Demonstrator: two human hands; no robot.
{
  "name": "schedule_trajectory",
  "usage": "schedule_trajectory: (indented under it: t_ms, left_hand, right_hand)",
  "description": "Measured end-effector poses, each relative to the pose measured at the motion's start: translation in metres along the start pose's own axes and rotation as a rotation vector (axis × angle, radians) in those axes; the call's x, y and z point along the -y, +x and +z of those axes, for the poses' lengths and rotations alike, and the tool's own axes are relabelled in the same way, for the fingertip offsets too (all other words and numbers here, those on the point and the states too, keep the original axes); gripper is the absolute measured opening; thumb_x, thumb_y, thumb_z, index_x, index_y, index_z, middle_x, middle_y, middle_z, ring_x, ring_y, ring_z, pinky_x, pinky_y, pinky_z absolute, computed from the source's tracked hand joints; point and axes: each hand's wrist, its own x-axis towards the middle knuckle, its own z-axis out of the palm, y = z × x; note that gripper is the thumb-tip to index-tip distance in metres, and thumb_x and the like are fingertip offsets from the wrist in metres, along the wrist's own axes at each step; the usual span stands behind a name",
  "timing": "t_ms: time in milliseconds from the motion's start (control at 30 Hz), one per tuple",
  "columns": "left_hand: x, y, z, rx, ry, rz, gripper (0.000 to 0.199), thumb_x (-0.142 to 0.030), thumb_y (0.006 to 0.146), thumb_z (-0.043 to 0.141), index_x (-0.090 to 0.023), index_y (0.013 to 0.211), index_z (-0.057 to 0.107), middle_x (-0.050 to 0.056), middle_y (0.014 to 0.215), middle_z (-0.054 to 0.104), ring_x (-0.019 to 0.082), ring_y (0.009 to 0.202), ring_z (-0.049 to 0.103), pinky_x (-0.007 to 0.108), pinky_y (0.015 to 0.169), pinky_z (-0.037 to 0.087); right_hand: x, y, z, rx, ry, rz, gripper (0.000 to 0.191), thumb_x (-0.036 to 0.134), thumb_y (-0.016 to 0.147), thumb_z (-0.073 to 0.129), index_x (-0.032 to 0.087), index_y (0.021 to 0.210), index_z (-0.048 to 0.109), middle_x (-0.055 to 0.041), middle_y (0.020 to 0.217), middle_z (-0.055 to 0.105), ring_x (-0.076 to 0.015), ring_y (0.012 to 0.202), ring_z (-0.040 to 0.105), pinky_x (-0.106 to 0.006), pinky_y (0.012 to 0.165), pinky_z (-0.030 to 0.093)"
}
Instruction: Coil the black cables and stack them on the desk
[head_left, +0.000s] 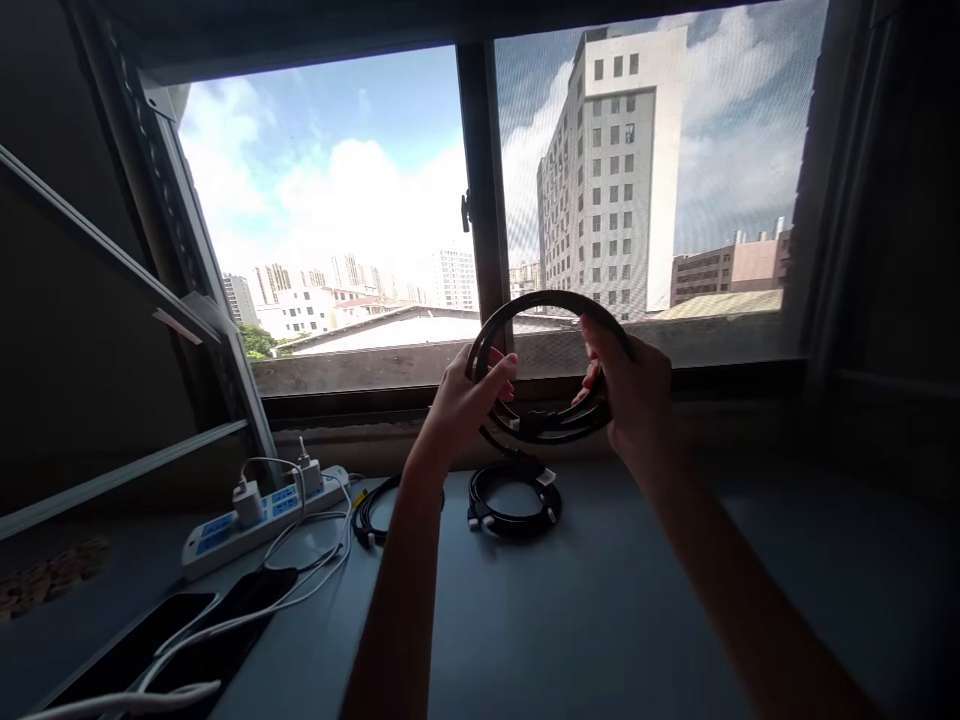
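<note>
A coiled black cable [551,298] is held up in front of the window, its loops forming a ring. My left hand [469,392] grips the ring's left side, thumb over the loops. On the right side my right hand [631,385] is wrapped round the same coil. A light-coloured connector end shows at the lower inside of the ring. Below, on the table, lies another coiled black cable [517,525] with pale plug ends. A further black cable coil [361,522] sits to its left, partly hidden behind my left forearm.
A white power strip [202,550] with chargers plugged in stands at the left of the grey table [570,630]. White charging cables [247,618] run to dark phone-like devices [165,625]. The window frame [484,180] rises behind; metal rack bars [97,240] are at left.
</note>
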Motion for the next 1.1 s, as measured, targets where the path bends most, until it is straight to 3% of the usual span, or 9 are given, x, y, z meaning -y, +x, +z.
schedule_trajectory:
  t_ms: [167,333,533,733,1100]
  left_hand:
    - [0.007,0.003,0.008,-0.052,-0.023,-0.039,0.031,-0.044,0.083,0.047,-0.017,0.069,0.048,-0.001,0.044,0.055,0.009,0.038,0.048,0.018,0.040,0.036]
    - [0.004,0.003,0.015,-0.204,-0.343,-0.045,0.037,-0.040,0.079,0.055,-0.018,0.055,0.039,-0.008,0.038,0.034,0.008,0.044,0.053,0.018,0.049,0.041]
    - [-0.003,0.000,0.014,-0.299,-0.638,-0.073,0.041,-0.035,0.076,0.061,-0.018,0.052,0.032,-0.009,0.044,0.019,0.003,0.036,0.020,0.019,0.035,0.021]
    - [-0.010,-0.004,0.007,-0.352,-0.638,-0.048,0.047,-0.034,0.078,0.057,-0.019,0.051,0.022,-0.009,0.043,0.013,0.003,0.033,0.015,0.022,0.034,0.017]
    - [-0.027,-0.014,-0.008,-0.419,-0.476,0.077,0.046,-0.031,0.074,0.060,-0.019,0.045,0.026,-0.008,0.036,0.020,0.003,0.027,0.025,0.024,0.031,0.019]
  right_hand:
    - [-0.005,0.003,0.001,-0.028,0.057,0.036,0.033,0.046,0.064,0.070,0.021,0.054,0.050,0.0052,0.040,0.043,-0.0084,0.032,0.041,-0.022,0.032,0.040]
    - [-0.009,0.004,-0.001,0.137,0.017,0.043,0.036,0.048,0.070,0.065,0.020,0.055,0.049,0.0052,0.042,0.045,-0.0092,0.036,0.046,-0.023,0.038,0.044]
    - [-0.009,0.002,0.000,0.304,-0.274,-0.044,0.025,0.040,0.074,0.063,0.016,0.069,0.058,0.0017,0.053,0.059,-0.0103,0.047,0.055,-0.020,0.046,0.044]
    - [0.001,-0.007,-0.001,0.613,-0.183,0.164,0.024,0.035,0.068,0.070,0.016,0.078,0.060,0.0008,0.069,0.063,-0.0135,0.065,0.062,-0.023,0.059,0.050]
    - [-0.006,-0.016,0.008,0.612,-0.012,0.164,0.023,0.038,0.074,0.064,0.022,0.091,0.067,0.0000,0.084,0.067,-0.0138,0.079,0.062,-0.023,0.066,0.047]
